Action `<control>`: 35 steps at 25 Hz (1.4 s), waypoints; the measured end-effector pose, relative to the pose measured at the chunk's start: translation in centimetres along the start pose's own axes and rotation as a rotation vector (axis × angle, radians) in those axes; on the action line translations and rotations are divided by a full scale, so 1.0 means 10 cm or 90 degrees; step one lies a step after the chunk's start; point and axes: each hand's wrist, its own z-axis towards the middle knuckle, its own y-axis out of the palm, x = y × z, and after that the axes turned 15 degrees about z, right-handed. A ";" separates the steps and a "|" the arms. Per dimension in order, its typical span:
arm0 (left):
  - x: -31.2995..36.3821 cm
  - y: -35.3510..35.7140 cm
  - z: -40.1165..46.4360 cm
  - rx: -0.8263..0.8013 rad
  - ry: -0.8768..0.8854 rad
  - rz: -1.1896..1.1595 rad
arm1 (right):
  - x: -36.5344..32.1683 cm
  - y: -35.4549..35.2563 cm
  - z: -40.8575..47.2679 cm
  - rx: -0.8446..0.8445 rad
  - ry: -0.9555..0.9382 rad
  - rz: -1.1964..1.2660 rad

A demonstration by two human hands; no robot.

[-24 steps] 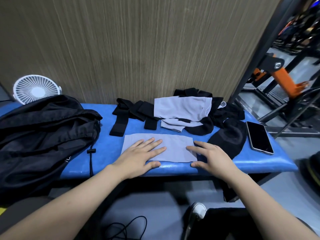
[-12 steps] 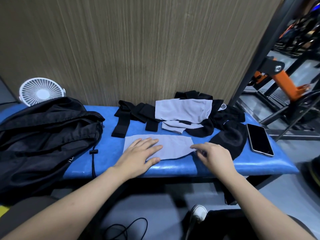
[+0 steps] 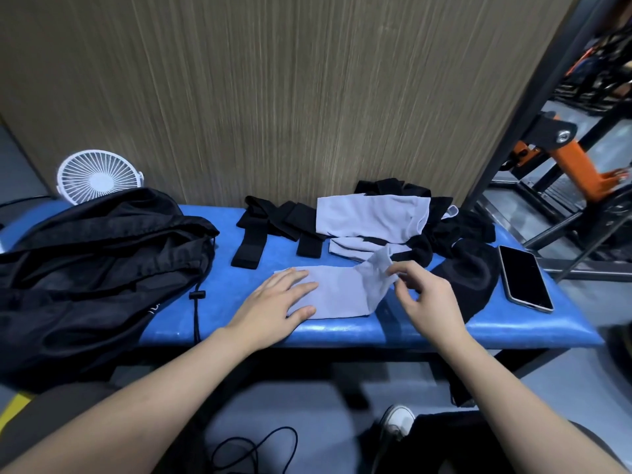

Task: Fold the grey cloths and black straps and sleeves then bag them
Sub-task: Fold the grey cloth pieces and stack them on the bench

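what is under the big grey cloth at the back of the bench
The big grey cloth lies on a second grey cloth and black sleeves that stick out around it. Whatever lies beneath its middle is covered.

- Nothing in front of me carries text I can read.
- The only trace of print is a few small pale marks on the black bag (image 3: 85, 268) at my left, near its drawstring; they are partly hidden in the folds and too small for me to make out.
- The phone (image 3: 525, 282) at my right lies with a dark screen showing no writing.
- The white fan (image 3: 99, 176) shows no label I can make out.
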 end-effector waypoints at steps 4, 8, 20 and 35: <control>0.02 -0.06 0.00 0.015 -0.012 -0.116 | -0.13 0.28 0.04 -0.050 -0.066 0.011; 0.00 -0.11 -0.02 0.030 -0.024 -0.231 | -0.25 0.61 0.10 -0.118 -0.118 0.019; -0.12 -0.11 -0.04 -0.088 -0.023 -0.074 | -0.26 1.00 0.10 -0.291 -0.095 0.042; -0.01 -0.15 0.04 0.084 -0.178 -0.282 | 0.04 0.70 0.18 -0.262 0.031 -0.107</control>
